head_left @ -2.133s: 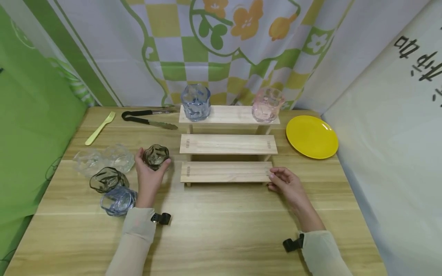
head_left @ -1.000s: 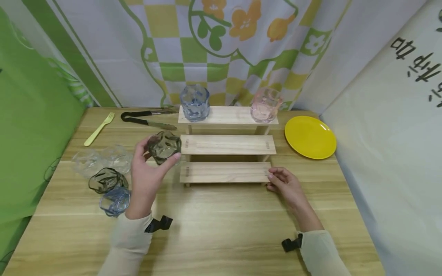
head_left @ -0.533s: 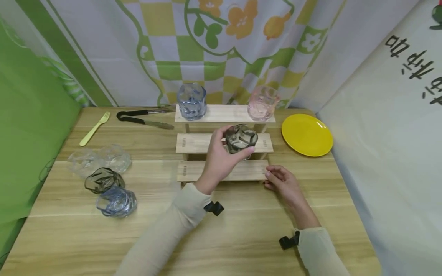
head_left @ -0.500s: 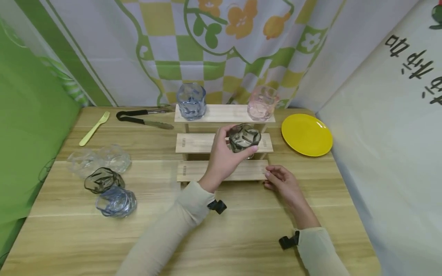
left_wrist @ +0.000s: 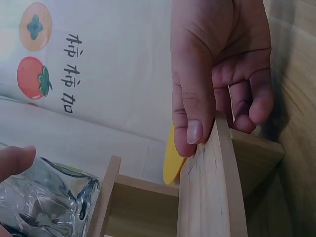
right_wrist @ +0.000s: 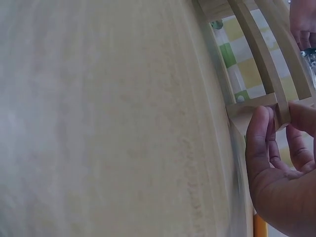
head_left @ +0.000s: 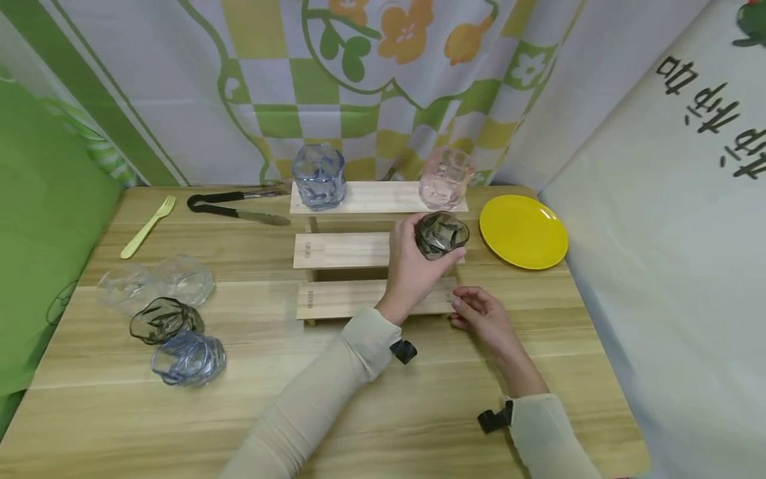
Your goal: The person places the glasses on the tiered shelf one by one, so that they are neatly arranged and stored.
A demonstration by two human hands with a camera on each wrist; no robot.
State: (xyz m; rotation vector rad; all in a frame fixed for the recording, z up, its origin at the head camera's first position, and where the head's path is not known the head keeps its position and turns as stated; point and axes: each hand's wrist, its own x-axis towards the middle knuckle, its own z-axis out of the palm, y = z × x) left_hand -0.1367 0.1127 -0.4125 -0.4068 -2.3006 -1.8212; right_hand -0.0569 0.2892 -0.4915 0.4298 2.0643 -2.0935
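My left hand (head_left: 413, 266) grips a smoky grey glass (head_left: 441, 235) with thumb and fingers around its sides, at the right end of the middle tier. The three-tier wooden rack (head_left: 341, 299) stands in the middle of the table. My right hand (head_left: 485, 316) pinches the right end of the lowest board; in the right wrist view, its thumb and fingers (right_wrist: 259, 133) lie either side of the board's end. On the top tier stand a blue glass (head_left: 319, 178) at left and a pink glass (head_left: 444, 179) at right.
At left stand two clear glasses (head_left: 184, 279), a second grey glass (head_left: 164, 320) and a blue glass (head_left: 190, 359), close together. Behind them lie a pale green fork (head_left: 146, 228) and black-handled tongs (head_left: 218, 206). A yellow plate (head_left: 523, 231) lies right of the rack.
My left hand has lifted the grey glass from the table left of the rack and carried it right to the middle tier's right end. The right hand keeps its hold on the board.
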